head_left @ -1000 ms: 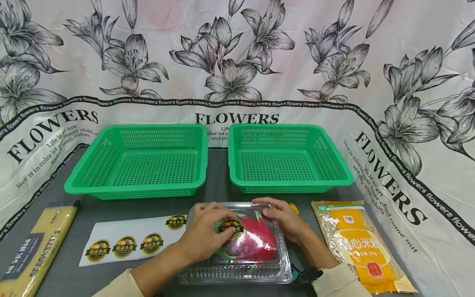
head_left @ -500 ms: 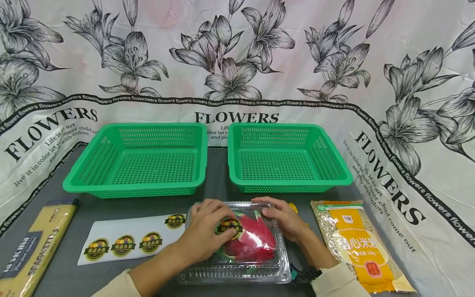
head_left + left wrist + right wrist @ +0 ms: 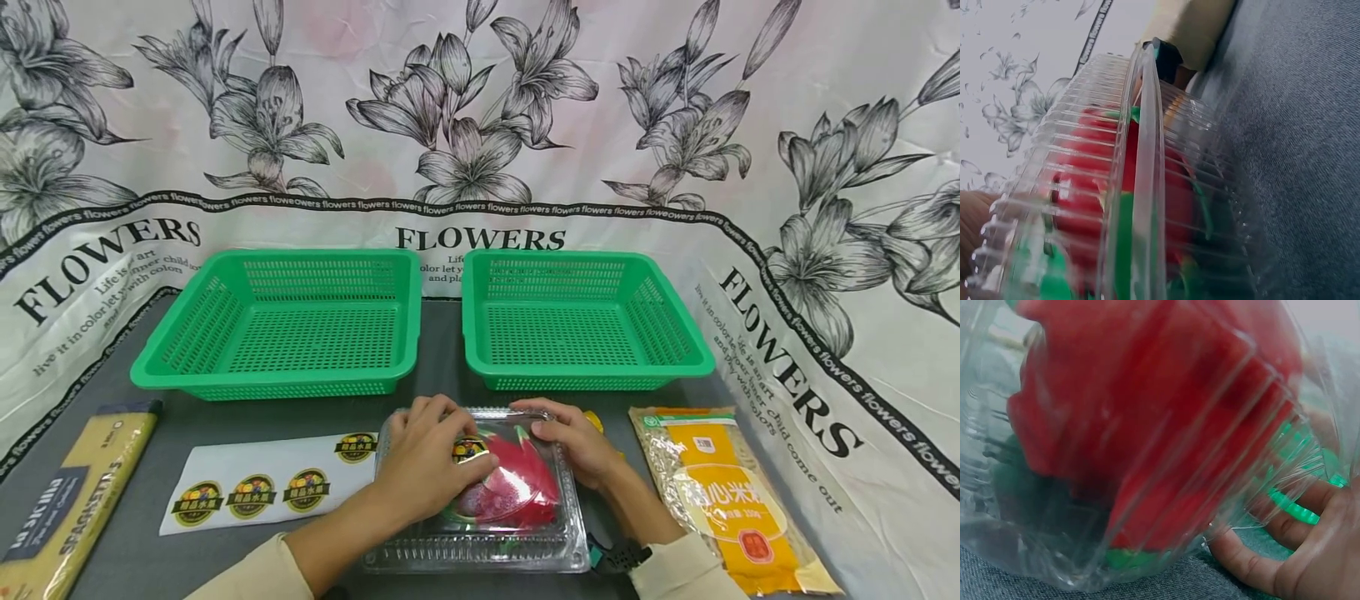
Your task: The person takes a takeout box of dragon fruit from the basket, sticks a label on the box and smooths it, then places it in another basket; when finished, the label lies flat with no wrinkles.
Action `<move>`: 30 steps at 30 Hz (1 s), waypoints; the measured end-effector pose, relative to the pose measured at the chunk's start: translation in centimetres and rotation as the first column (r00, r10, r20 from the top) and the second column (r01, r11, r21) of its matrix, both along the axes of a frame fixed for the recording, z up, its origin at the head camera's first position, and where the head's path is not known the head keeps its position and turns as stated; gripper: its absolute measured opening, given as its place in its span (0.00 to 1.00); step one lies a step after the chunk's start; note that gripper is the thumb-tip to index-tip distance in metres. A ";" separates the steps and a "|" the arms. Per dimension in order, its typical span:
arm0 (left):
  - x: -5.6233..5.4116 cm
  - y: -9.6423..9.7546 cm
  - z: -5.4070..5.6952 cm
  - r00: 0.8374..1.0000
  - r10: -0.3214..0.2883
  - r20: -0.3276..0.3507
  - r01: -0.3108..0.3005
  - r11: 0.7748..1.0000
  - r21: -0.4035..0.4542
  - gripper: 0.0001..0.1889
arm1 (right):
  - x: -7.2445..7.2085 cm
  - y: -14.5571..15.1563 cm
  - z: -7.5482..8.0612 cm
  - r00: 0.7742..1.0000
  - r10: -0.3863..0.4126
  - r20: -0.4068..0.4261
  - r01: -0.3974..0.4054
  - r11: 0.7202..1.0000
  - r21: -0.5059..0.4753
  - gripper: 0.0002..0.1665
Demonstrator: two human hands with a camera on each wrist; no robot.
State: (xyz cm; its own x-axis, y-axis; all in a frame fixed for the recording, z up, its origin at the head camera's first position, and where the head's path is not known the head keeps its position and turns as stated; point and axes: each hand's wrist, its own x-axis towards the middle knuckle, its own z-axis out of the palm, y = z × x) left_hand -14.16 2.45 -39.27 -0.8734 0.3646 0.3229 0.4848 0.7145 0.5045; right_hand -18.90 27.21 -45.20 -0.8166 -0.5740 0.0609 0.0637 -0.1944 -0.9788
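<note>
A clear plastic clamshell box (image 3: 480, 557) stands in front of me with a red dragon fruit (image 3: 521, 492) inside. My left hand (image 3: 423, 462) lies over the left part of the lid, its thumb and fingers about a round black-and-gold sticker (image 3: 470, 450), which they partly cover. At the box's back right corner my right hand (image 3: 573, 446) grips the edge, thumb on top. The left wrist view looks along the box's ribbed side at the dragon fruit (image 3: 1088, 206). Close up in the right wrist view are the dragon fruit (image 3: 1147, 419) and my right hand's fingers (image 3: 1250, 559) at the box wall.
Two green baskets (image 3: 285, 388) (image 3: 592, 379) stand behind the box. To the left lie a white sticker sheet (image 3: 262, 457) with several stickers and a spaghetti packet (image 3: 82, 500). An orange food bag (image 3: 720, 492) lies on the right. Something yellow (image 3: 595, 420) shows behind my right hand.
My left hand has shifted slightly to the right over the sticker, covering more of it, and its thumb now lies further over the fruit. The right hand and box stay in place.
</note>
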 end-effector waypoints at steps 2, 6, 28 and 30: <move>-0.1 0.1 0.1 1.000 0.016 0.008 -0.016 1.000 -0.011 0.15 | -0.1 -0.1 -0.1 1.000 -0.001 -0.003 0.001 1.000 0.008 0.21; -0.3 0.4 0.3 0.999 0.032 0.006 -0.032 0.999 -0.013 0.14 | -0.1 0.0 -0.2 1.000 -0.006 -0.013 0.007 1.000 0.005 0.21; -0.7 -2.1 0.0 0.994 0.105 -0.020 -0.104 0.993 0.058 0.09 | 0.0 -0.1 -0.1 1.000 0.011 -0.011 -0.011 1.000 -0.025 0.21; -0.5 -2.4 0.0 0.996 0.093 -0.014 -0.092 0.994 0.067 0.09 | 0.0 -0.1 -0.1 1.000 0.014 -0.012 -0.014 1.000 -0.028 0.21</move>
State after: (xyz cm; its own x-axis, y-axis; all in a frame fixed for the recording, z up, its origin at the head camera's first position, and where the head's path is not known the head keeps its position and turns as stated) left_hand -14.71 0.10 -39.25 -0.8965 0.2600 0.3586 0.4272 0.7216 0.5447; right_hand -18.85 27.10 -45.30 -0.8077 -0.5832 0.0864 0.0554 -0.2209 -0.9737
